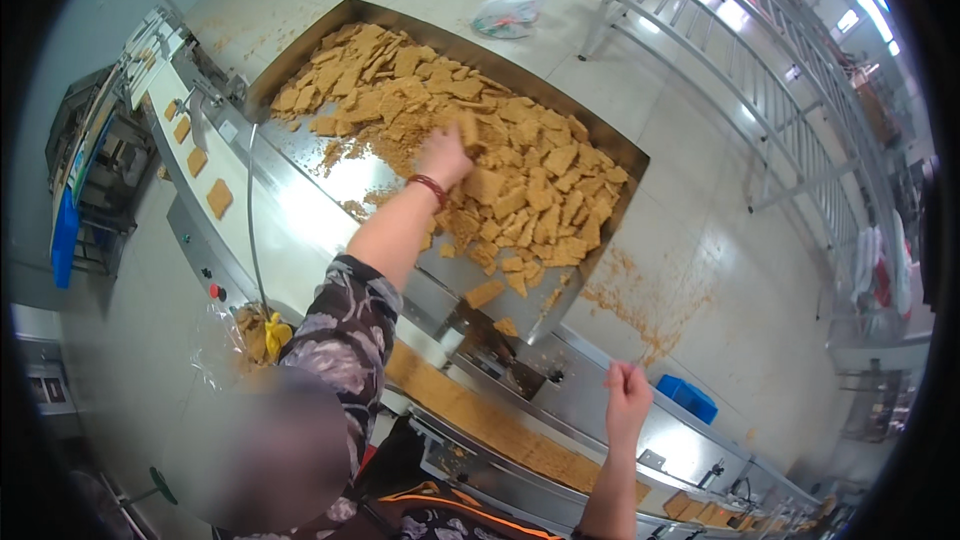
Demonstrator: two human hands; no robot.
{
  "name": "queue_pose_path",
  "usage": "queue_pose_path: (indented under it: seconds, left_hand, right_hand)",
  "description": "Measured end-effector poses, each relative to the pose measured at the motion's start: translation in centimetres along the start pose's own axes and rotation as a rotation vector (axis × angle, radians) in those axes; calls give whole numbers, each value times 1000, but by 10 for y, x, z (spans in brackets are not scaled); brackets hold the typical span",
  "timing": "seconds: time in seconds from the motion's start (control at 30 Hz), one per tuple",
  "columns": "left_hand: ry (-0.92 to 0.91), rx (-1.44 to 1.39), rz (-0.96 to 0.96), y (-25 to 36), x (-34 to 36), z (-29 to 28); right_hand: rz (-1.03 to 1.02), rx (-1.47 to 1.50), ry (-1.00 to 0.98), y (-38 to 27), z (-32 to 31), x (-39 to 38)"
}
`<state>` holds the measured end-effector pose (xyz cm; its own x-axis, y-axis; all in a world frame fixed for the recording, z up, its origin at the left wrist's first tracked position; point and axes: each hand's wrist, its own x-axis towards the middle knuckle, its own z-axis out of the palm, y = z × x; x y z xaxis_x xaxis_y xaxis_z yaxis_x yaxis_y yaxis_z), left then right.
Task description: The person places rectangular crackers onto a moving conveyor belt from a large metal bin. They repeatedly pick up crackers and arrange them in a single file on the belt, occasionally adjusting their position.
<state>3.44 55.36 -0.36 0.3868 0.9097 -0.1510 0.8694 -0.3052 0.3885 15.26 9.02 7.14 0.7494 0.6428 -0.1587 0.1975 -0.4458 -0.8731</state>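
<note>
Presumably for containment, raised walls edge the metal tray [368, 176] holding heaped brown pieces [525, 155]. The left hand [443, 157] reaches among them, grip unclear; the right hand [627, 395] hangs curled, apart, visibly holding nothing.

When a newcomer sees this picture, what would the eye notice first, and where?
A newcomer would probably first see the heap of broken brown pieces in the metal tray, upper centre, with the left hand among them. Next might come the separate pieces lined up on the pale belt at the left.
</note>
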Motion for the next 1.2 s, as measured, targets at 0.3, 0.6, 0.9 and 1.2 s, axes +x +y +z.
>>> queue_pose_path:
  seconds: [0.3, 0.6, 0.9, 1.2]
  left_hand:
    - [513, -604, -27, -55, 16, -22]
    - [208, -1403, -372, -93, 52, -28]
    - [-18, -1152, -201, -16, 29, -10]
    - [-738, -1435, -435, 25, -5, -20]
  right_hand:
    - [-542, -380, -270, -159, 231, 237]
    - [-1162, -1013, -113, -152, 371, 293]
    - [-869, -1067, 88, -137, 196, 349]
    - [159, -813, -527, -109, 187, 272]
